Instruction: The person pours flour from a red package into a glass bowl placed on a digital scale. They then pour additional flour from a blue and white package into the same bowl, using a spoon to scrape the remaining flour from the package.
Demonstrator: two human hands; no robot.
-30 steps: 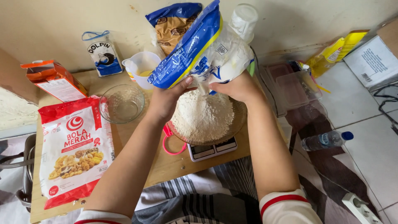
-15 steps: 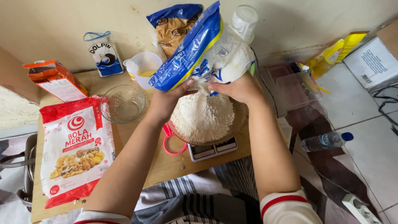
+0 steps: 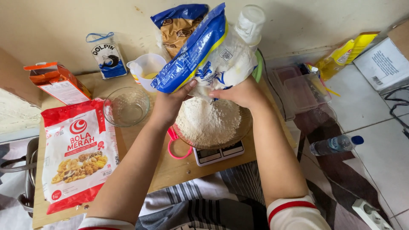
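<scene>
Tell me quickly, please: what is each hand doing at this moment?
Left hand: closed on the blue and white flour bag, tipped over the bowl of flour.
Right hand: closed on the same bag.

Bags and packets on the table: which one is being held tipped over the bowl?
The blue-and-white flour bag, gripped by both hands above the flour-filled bowl. The red bag lies flat, untouched.

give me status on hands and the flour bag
Left hand and right hand grip tipped flour bag. Flour heaped in bowl on scale. Nothing blocking.
</scene>
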